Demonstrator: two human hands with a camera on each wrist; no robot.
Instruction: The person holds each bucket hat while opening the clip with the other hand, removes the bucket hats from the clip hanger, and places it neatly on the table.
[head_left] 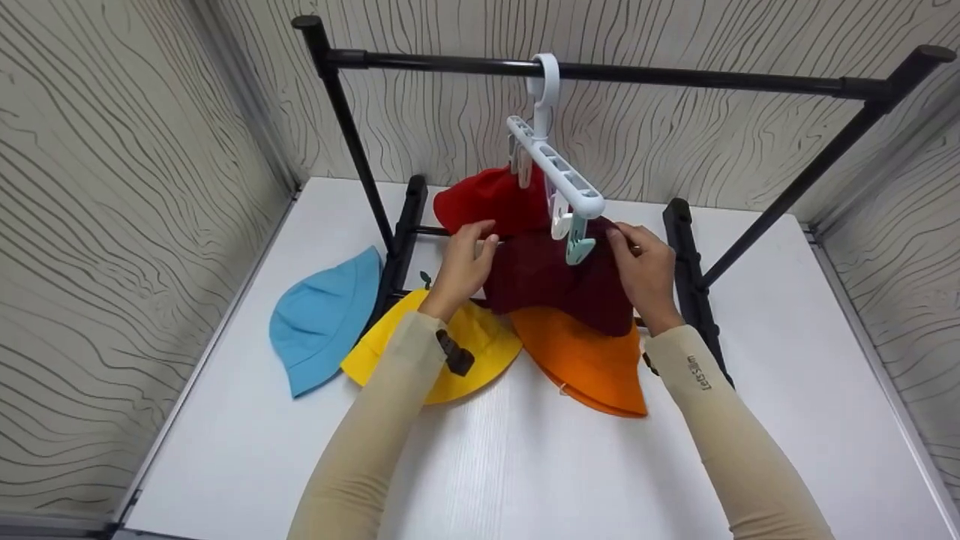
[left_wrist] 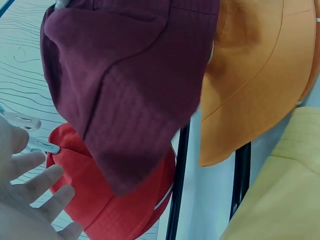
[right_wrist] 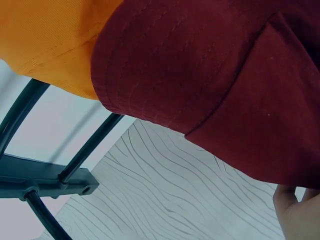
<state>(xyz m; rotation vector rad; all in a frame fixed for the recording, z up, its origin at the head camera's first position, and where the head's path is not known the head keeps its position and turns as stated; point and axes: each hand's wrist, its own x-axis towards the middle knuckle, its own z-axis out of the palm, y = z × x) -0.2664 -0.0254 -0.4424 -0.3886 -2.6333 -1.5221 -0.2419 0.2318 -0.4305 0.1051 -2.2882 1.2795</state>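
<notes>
A maroon bucket hat [head_left: 551, 274] is held up below the front end of a white clip hanger [head_left: 574, 186]. My right hand [head_left: 646, 270] pinches the hat's upper right edge between thumb and fingers. Close to its left side is my left hand [head_left: 463, 264], its fingers spread and apart from the cloth in the left wrist view. A mint-green clip [head_left: 579, 244] overlaps the hat's upper part in the head view; its grip on the cloth cannot be made out. Behind, a red hat [head_left: 480, 201] hangs from the hanger's far clips.
The hanger hooks over the bar [head_left: 465, 64] of a black rack. An orange hat [head_left: 589, 364] lies below the maroon one, a yellow hat [head_left: 480, 349] under my left forearm, and a light blue hat [head_left: 324, 322] at the left. A patterned wall [head_left: 645, 150] stands behind.
</notes>
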